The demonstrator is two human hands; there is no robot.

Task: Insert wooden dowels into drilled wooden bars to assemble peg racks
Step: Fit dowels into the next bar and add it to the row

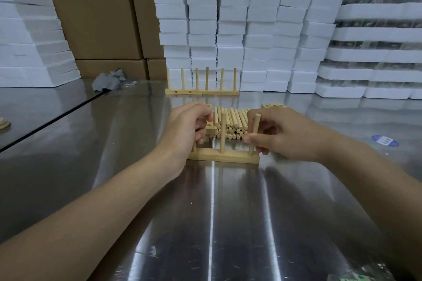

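1. Two bare hands work at a wooden bar (222, 158) that lies flat on a steel table (205, 223), with three pegs standing upright in it.
2. The left hand (186, 130) curls round the left dowel (194, 147) at the bar's left end and hides most of it.
3. The right hand (283, 134) pinches the right dowel (254, 134) at the bar's right end between thumb and fingers. The middle dowel (222, 132) stands untouched between the hands.
4. Just behind the bar lies a pile of loose dowels (233, 123), with drilled bars (272, 105) at the pile's far right.
5. Farther behind the bar, finished racks (202, 91) stand end to end before stacked foam blocks (251, 29). Cardboard boxes (98, 18) and a grey cloth (109, 78) sit back and to its left.
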